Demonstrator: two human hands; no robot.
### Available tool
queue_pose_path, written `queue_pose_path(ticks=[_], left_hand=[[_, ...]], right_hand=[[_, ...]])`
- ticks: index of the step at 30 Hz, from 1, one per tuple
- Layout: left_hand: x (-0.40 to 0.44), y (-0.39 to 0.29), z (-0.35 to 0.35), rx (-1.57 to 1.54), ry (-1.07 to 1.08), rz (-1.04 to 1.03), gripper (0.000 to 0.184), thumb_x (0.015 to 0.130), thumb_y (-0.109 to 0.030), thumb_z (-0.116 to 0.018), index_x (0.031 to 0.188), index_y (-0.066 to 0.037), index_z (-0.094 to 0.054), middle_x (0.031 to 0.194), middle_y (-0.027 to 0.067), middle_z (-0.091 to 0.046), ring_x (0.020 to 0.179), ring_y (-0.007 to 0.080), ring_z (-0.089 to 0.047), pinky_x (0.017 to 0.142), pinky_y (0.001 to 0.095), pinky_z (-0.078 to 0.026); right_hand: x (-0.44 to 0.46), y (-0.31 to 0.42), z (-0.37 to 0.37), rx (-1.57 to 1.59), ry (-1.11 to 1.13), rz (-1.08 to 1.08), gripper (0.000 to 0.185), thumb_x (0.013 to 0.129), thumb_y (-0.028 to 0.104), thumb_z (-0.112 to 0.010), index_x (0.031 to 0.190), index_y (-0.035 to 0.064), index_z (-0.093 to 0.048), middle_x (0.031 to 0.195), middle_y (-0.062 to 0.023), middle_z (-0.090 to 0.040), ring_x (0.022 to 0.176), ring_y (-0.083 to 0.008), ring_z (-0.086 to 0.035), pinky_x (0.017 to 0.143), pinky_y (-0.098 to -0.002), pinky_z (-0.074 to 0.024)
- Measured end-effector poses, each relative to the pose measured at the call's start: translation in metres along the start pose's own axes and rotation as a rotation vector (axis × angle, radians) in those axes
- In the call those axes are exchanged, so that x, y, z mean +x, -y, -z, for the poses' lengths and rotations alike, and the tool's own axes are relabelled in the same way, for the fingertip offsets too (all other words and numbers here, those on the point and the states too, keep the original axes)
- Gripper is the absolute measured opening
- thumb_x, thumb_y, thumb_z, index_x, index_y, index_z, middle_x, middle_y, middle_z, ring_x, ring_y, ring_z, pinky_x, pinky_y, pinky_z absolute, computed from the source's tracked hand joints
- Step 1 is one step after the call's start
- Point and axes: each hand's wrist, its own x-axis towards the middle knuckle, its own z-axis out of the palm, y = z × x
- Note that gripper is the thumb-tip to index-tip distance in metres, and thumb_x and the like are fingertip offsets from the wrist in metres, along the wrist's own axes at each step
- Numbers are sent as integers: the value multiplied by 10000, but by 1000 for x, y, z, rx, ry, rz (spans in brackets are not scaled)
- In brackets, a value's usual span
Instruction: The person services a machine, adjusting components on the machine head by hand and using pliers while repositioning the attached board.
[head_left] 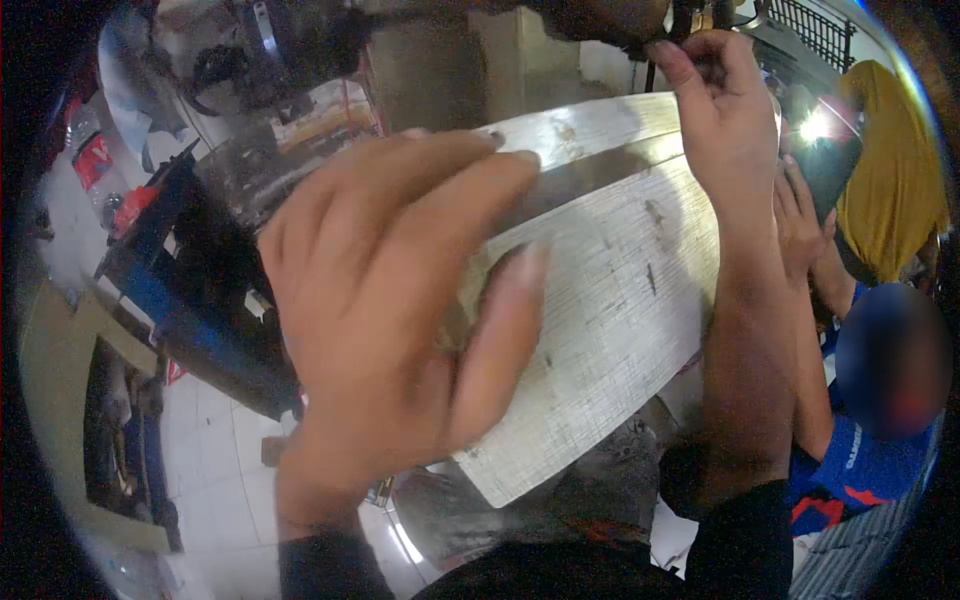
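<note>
Your left hand's (385, 270) fingers stood wide over the board (620, 300), which ran up rightward toward your right hand (722, 105), curled, hold indeterminable.

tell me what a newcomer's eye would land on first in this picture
Likely first, the big, blurred left grip, looming over the pale panel near the centre. Next, the glaring light at upper right, past the right grip. Then the mustard-yellow cloth near the right edge, above a person in blue.
</note>
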Motion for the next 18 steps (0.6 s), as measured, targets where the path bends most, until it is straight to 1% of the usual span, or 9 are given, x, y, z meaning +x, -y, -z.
queue_pose_path(ticks=[1, 2, 3, 5, 7, 10, 12, 14, 18], left_hand=[[-15, 2, -1, -180, -94, 77, 324, 911, -232, -545, 1186, -71, -605, 1146, 130, -653, 1127, 314, -568, 998, 438, -387], [-31, 4, -2, -291, -172, 129, 326, 921, -288, -523, 1159, -88, -620, 1154, 122, -655, 1150, 321, -554, 1003, 444, -378], [-47, 6, -3, -355, -176, 155, 340, 932, -344, -501, 1132, -104, -636, 1163, 115, -656, 1173, 328, -541, 1009, 450, -368], [-73, 9, -14, -390, -139, 109, 402, 952, -455, -456, 1078, -137, -667, 1181, 99, -660, 1220, 342, -515, 1019, 462, -348], [-90, 15, -32, -408, -226, -10, 473, 877, -550, -517, 1101, -172, -690, 1220, 57, -654, 1200, 317, -529, 965, 447, -355], [-97, 12, -34, -529, -245, 34, 420, 788, -449, -592, 1097, -181, -687, 1241, 28, -642, 1238, 275, -523, 996, 457, -330], [-102, 11, -37, -492, -218, -20, 414, 742, -397, -613, 1094, -188, -678, 1234, 16, -640, 1264, 233, -523, 1004, 475, -321], [-106, 18, -39, -511, -230, -64, 366, 760, -327, -608, 1095, -191, -668, 1246, 16, -625, 1270, 208, -527, 980, 486, -355], [-97, 17, -44, -638, -292, -97, 343, 766, -276, -584, 1085, -166, -649, 1241, 27, -601, 1270, 211, -520, 888, 470, -447]], right_hand=[[-1, 4, 0, -129, -17, 37, 302, 896, 272, -710, 983, 3, -603, 796, -32, -628, 717, -87, -539, 662, -238, -444], [2, 4, -3, -134, -18, 58, 302, 896, 272, -710, 983, 3, -603, 796, -32, -628, 717, -87, -539, 662, -238, -444], [3, 3, -5, -85, -49, 77, 337, 880, 306, -720, 989, 5, -614, 814, -70, -657, 728, -131, -588, 683, -270, -472], [3, -6, 0, -125, -46, 29, 393, 866, 357, -727, 1037, 22, -614, 911, -115, -687, 818, -199, -641, 766, -318, -496], [4, -13, -1, -157, -68, 54, 392, 866, 358, -727, 1036, 23, -617, 925, -120, -686, 840, -206, -640, 782, -324, -492], [2, -17, -5, -97, -71, 38, 372, 883, 349, -708, 1043, 25, -619, 928, -137, -679, 846, -222, -637, 800, -336, -486], [-2, -14, -8, -210, -111, 122, 225, 964, 239, -623, 1031, 31, -570, 812, 16, -568, 699, -51, -468, 612, -210, -383], [-2, -21, -6, -466, -143, 199, 193, 983, 218, -589, 1030, 32, -568, 798, 22, -549, 681, -46, -454, 597, -209, -374], [0, -26, -8, -423, -175, 203, 175, 999, 215, -561, 1027, 43, -567, 785, 26, -519, 692, -41, -450, 605, -194, -372]])
